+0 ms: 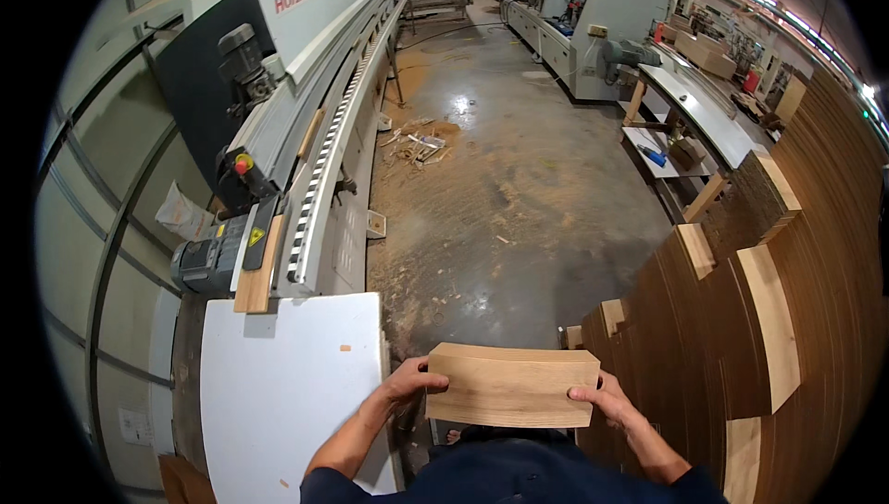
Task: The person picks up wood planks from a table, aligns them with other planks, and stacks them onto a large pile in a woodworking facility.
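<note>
In front of my body I hold a light wood-grain board (511, 388) level with both hands, and a second edge shows along its far side. My left hand (414, 382) grips its left end with the thumb on top. At the right end my right hand (602, 397) is closed the same way, thumb on the upper face and fingers hidden underneath. Left of the board is a white tabletop (278, 365) with a small wood scrap (345, 348) on it. Tall stacks of brown panels (685, 337) stand close by my right hand.
A long edge-banding machine (324, 115) runs along the left, a wooden strip (259, 263) lying at its near end. Wood offcuts (421, 145) and sawdust litter the floor. Further right are a white workbench (694, 106) and another large machine (593, 41).
</note>
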Demonstrator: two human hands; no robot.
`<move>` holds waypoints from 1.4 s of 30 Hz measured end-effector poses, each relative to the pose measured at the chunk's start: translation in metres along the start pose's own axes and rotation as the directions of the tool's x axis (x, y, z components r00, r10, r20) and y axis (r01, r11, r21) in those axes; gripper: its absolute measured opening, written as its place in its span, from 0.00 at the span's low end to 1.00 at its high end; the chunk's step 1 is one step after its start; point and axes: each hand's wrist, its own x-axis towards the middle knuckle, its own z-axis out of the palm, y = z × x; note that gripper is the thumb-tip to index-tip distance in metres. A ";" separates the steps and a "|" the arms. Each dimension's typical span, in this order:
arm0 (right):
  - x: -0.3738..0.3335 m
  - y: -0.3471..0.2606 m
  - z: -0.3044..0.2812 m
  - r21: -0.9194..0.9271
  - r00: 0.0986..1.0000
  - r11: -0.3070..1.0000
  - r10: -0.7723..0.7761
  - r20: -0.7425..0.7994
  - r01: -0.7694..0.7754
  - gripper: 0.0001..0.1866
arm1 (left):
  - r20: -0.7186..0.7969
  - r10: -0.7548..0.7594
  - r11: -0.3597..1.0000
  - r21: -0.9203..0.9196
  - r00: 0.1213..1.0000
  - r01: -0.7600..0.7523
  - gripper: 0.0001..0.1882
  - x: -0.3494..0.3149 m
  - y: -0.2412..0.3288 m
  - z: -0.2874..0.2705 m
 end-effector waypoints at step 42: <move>-0.177 -0.179 -0.001 0.213 0.300 0.786 0.037 -0.953 0.581 0.38 | 0.857 -0.407 0.838 0.488 0.317 -0.244 0.37 0.260 0.331 0.347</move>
